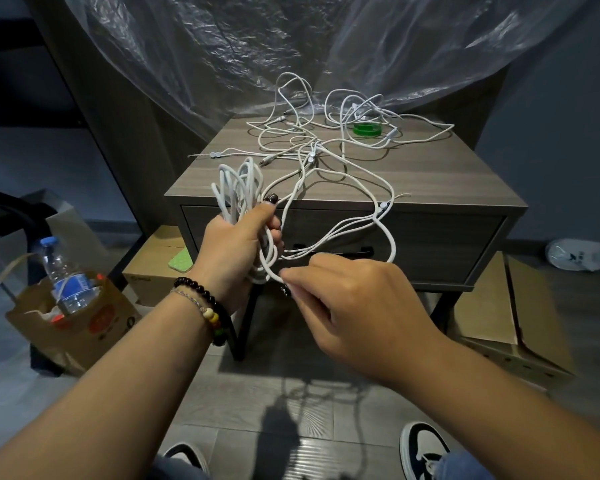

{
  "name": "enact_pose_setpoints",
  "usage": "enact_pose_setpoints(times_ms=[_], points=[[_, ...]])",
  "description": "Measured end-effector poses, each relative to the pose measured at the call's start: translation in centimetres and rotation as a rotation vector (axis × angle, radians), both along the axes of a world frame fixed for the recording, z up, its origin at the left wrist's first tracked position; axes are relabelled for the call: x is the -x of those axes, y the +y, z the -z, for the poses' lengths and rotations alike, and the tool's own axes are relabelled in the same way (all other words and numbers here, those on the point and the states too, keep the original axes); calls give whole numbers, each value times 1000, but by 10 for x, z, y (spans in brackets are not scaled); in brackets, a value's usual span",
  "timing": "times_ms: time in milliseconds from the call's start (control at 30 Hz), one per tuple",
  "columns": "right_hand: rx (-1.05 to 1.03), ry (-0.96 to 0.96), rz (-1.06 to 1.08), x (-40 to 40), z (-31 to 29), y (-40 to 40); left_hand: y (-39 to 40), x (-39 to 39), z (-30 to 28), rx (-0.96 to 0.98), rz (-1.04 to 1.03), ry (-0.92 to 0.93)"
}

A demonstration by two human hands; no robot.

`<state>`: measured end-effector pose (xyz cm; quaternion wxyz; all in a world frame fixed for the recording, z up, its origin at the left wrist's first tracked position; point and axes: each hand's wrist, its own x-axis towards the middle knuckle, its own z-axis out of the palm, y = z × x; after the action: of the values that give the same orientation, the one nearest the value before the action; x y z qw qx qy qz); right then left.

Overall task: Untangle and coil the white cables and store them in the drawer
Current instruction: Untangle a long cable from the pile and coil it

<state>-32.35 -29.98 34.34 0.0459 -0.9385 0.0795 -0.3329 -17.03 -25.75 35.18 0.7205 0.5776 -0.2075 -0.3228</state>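
My left hand (238,244) grips a bundle of white cable loops (238,187) in front of the grey nightstand (430,178). My right hand (354,306) pinches a strand of the same white cable (390,237) just below the left hand; that strand loops out over the closed drawer (447,244) and runs up onto the top. A tangle of white cables (326,133) lies spread over the nightstand top, around a green tape roll (367,128).
A paper bag (84,323) with a water bottle (65,271) stands on the floor at left. Cardboard boxes lie under the nightstand (153,265) and at right (506,317). Clear plastic sheeting (257,46) hangs behind. My shoes (423,445) are at the bottom.
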Motion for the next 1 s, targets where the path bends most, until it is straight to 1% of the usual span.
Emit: enact_pose_setpoints(times_ms=[67,200,400,533,633,733,833,900,933,1000], points=[[0,2,4,-1,1,1,0,2,1,7,21,21],[-51,18,-22,-2,0,2,-2,3,2,73,16,130],[-100,155,-129,-2,-1,7,-2,-12,-4,239,-29,320],[-169,205,-156,2,-1,-2,4,-37,-6,319,-57,455],[-279,251,-127,4,-1,-17,9,-44,-8,362,2,546],[-394,317,-68,8,-3,-31,15,-43,-10,364,123,613],[-479,278,21,13,-9,-45,23,-36,-10,306,400,601],[-483,243,67,15,-13,-51,25,-24,-9,231,559,534],[-468,224,89,15,-13,-53,25,-16,-8,187,583,487],[-418,153,117,15,-13,-55,24,-2,-7,106,542,366]])
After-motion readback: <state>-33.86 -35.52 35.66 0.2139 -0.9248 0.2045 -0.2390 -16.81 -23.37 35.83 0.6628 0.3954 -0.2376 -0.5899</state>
